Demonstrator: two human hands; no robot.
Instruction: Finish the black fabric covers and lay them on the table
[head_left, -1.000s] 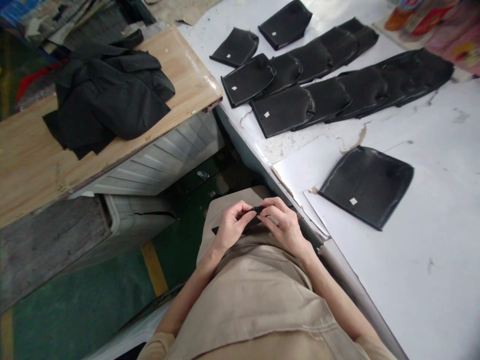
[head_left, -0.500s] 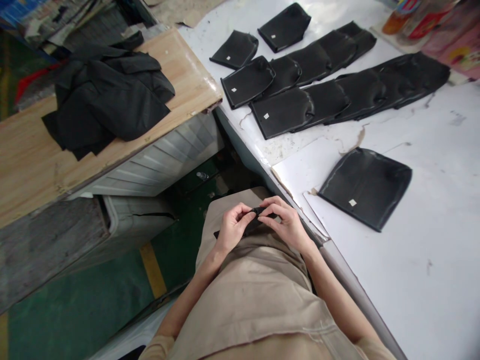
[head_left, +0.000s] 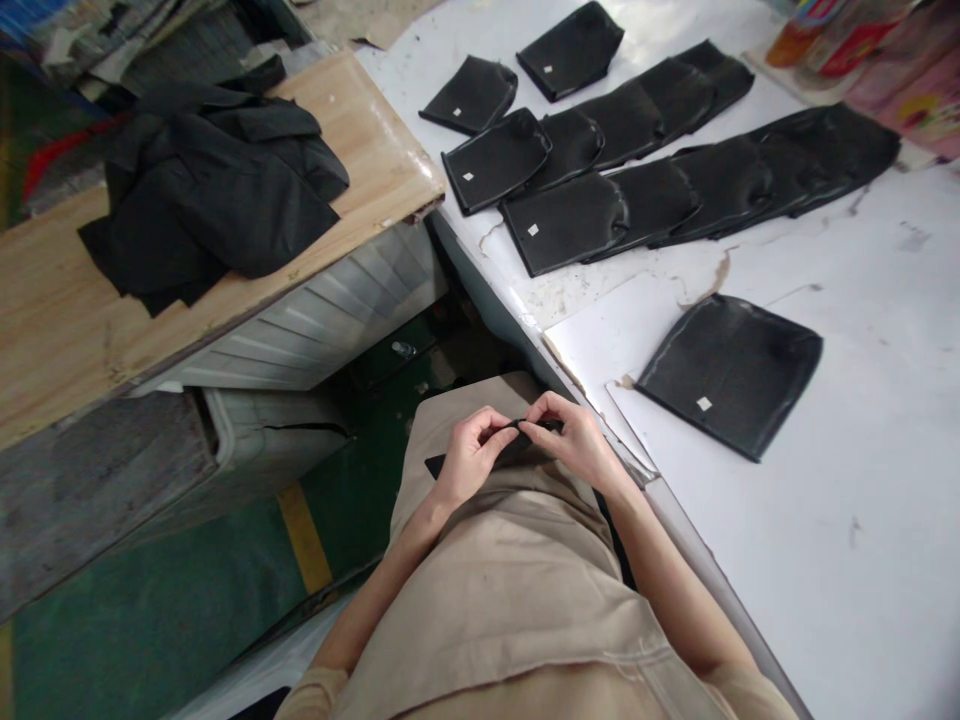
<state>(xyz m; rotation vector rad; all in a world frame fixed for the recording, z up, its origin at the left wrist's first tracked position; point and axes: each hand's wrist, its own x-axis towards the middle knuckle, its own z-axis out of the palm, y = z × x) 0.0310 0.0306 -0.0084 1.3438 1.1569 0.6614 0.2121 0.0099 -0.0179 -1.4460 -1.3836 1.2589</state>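
White-surfaced counter (head_left: 855, 580) beside you; your left hand (head_left: 466, 462) and right hand (head_left: 581, 445) pinch a black pliable piece (head_left: 516, 448) between fingers (head_left: 551, 404).

Your L hand (head_left: 466, 460) & R hand (head_left: 576, 445) pinch a blk piece (head_left: 523, 448) beside the white tbl (head_left: 862, 590), w/ overlapping blk panels (head_left: 570, 220) on its far part, a lone panel (head_left: 739, 365) nr its close edge, & a blk cloth heap (head_left: 225, 190) on the wood board (head_left: 41, 310) L of it.

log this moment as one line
left hand: pinching black piece | right hand: pinching same piece | piece: over beige clothing | white table: overlapping black pieces
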